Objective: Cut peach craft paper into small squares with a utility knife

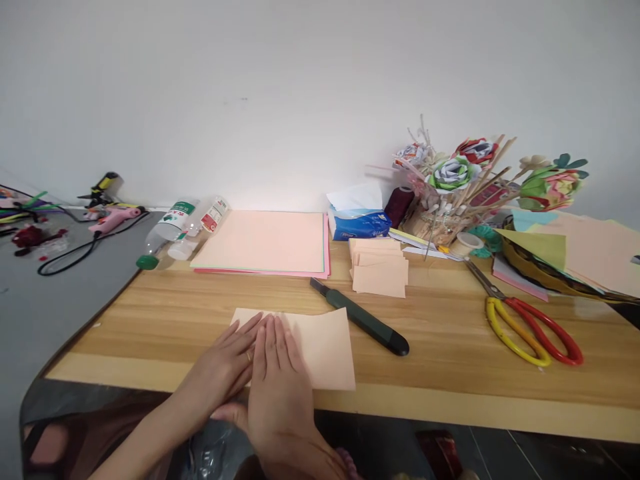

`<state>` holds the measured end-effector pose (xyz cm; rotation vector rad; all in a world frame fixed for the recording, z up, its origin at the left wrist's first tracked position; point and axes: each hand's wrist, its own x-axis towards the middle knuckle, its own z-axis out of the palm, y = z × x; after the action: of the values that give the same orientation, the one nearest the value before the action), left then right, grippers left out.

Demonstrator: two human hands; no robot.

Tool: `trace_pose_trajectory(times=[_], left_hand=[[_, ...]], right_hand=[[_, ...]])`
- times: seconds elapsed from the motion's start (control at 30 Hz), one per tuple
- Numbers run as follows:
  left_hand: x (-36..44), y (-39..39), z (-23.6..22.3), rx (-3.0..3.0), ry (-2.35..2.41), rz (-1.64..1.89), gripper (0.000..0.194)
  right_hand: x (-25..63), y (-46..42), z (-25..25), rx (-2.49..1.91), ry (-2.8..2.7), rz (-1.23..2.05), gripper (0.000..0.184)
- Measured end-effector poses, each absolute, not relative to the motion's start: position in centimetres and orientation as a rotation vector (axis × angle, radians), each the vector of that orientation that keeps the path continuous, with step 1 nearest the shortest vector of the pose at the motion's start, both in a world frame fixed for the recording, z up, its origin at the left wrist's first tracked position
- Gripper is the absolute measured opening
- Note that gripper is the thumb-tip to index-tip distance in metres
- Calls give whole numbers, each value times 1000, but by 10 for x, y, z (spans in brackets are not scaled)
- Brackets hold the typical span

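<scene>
A peach sheet of paper (327,347) lies at the table's front edge, its far edge a little raised. Flat on its left part rests my left hand (227,360), fingers stretched out and pointing away from me. My right hand (277,373) lies beside it and partly over it, palm down, fingers straight and close together on the paper. Neither hand grips anything. Just beyond the sheet's right corner is a dark green utility knife (367,320), its blade end pointing to the far left.
Behind lie a stack of coloured paper (265,240), small cut peach pieces (380,277) and a blue tissue pack (360,223). Scissors (520,320) with red and yellow handles are at right, near paper flowers (455,173). Plastic bottles (167,230) and a pink glue gun (117,219) are at left.
</scene>
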<state>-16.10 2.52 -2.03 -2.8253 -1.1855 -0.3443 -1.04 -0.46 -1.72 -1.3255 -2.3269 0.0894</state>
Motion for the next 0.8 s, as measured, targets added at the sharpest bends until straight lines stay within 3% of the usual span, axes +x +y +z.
trace_pose_trajectory(times=[0.13,0.37,0.8], left_hand=[[-161,24,-21,-2864,-1256,-331,34],[-159,21,-18,-2876,-1355,-340,37],[-160,21,-12,-2820,-1330,-339,38]], right_hand=[[-13,-2,-16,-1407,-2360,253,114],[-5,-7,-16,-1463,-2411,287,113],[88,-27,-23,-1517,-2412,-329,109]])
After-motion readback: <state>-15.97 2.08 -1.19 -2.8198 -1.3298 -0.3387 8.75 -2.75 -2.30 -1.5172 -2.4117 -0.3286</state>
